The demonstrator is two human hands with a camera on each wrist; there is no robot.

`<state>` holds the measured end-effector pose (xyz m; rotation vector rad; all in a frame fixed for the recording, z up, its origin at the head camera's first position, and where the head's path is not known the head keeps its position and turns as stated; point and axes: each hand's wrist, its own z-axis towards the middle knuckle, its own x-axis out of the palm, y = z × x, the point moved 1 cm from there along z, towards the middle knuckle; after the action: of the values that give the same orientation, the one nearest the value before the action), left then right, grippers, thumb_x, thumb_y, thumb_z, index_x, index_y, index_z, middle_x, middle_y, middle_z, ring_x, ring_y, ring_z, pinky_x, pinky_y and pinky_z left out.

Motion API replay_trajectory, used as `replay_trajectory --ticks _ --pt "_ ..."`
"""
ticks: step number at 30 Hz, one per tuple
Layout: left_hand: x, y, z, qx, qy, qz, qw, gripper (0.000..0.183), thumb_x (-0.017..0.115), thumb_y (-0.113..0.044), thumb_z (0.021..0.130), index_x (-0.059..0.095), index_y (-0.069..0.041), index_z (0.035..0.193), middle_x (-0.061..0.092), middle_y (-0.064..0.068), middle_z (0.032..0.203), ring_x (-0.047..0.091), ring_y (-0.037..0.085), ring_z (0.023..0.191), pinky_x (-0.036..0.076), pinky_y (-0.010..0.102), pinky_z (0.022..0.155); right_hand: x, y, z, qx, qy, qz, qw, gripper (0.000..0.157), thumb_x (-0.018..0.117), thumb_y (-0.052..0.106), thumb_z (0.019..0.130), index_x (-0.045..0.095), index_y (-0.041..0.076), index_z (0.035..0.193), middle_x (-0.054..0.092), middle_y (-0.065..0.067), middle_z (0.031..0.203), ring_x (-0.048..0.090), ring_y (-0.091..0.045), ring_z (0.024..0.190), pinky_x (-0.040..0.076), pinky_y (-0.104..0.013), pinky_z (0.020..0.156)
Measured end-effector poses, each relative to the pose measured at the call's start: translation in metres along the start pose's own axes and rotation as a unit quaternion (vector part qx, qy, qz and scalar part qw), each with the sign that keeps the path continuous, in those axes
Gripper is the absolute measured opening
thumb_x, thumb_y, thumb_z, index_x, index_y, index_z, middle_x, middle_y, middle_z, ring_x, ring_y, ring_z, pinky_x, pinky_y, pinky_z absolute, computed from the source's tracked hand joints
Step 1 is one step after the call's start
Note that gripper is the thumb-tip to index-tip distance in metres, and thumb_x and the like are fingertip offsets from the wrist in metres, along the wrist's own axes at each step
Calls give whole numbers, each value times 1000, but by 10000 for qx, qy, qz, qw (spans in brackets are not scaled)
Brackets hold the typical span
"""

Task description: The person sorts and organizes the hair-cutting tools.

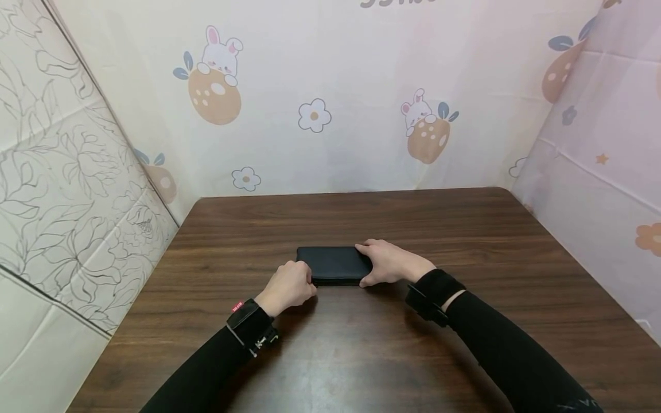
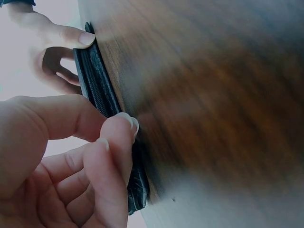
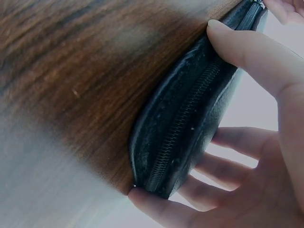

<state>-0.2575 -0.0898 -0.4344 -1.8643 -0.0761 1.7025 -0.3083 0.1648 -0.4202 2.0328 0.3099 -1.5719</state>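
Note:
A black zip wallet (image 1: 333, 263) lies flat on the wooden table with its zipped long side facing me. My right hand (image 1: 389, 263) grips its right end, thumb on the near edge and fingers spread round the far side and end. Zip teeth (image 3: 183, 121) run closed along that side in the right wrist view, up to a metal slider (image 3: 258, 4) beside the left fingers. At the left near corner my left hand (image 1: 290, 285) has thumb and curled index finger pinched together at the zip. The pull tab is hidden between these fingertips.
The brown wood-grain table (image 1: 335, 344) has its far edge against a pale cloth backdrop (image 1: 361, 155) printed with rabbits and flowers. More cloth hangs along the left and right sides. Black straps (image 1: 434, 289) with cameras sit on both wrists, over black sleeves.

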Motion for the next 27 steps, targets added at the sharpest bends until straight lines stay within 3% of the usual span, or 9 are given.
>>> replay_trajectory --ticks 14,27 --pt "-2 1 -2 -41 27 62 10000 44 69 -8 89 42 -18 55 35 -9 42 33 7 39 24 24 46 0 -1 -1 -8 33 5 10000 91 82 38 85 37 2 156 39 -22 156 43 -38 140 39 -51 111" --pt "-4 6 -4 -175 116 -215 9995 44 71 -10 91 48 -17 54 52 -6 43 56 12 43 31 24 47 0 0 -1 -49 16 4 10000 91 82 37 85 37 1 156 40 -22 155 45 -37 138 41 -49 110"
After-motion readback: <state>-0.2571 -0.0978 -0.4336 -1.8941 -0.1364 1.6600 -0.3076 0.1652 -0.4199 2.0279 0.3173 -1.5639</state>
